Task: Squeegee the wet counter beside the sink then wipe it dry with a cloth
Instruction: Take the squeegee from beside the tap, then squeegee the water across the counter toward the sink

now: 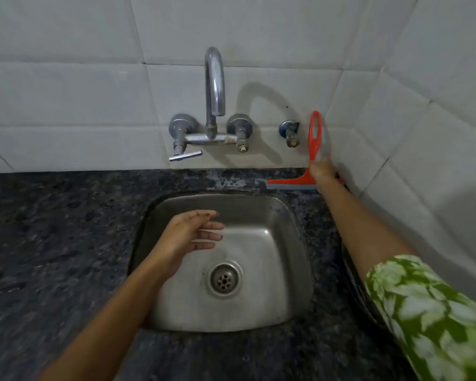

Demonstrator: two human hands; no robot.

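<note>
Head view, looking down on a square stainless-steel sink basin point(280, 215) set into a dark speckled granite counter point(52, 243), with a wall of pale grey rectangular tiles point(66, 100) behind and to the right. A round slotted metal drain point(225, 279) sits in the basin floor.

The red plastic squeegee with a looped handle point(313, 138) stands at the back right corner of the counter, behind the sink and close against the tiled wall. Its handle points upward along the tiles and its blade edge lies along the counter, pointing left toward the sink's rear rim. The right hand point(323, 171) reaches across the right side of the counter and is closed around the squeegee where handle meets blade head; the fingers themselves are blurred, and part of the blade is hidden behind the hand. The right arm carries a green sleeve with a white leaf print point(429, 312).

The left hand point(187, 237) hangs over the sink basin, palm turned inward, fingers spread loosely and holding nothing. It does not touch the squeegee or the tap.

On the wall above the sink, a chrome gooseneck tap with two valve bodies point(215, 105) is mounted; the left valve has a lever handle point(186, 155) pointing right. A smaller separate wall valve point(289, 133) sits just left of the squeegee handle.

No brand, label or writing can be read on the squeegee, the tap or the sink. A cloth does not show in this view.
</note>
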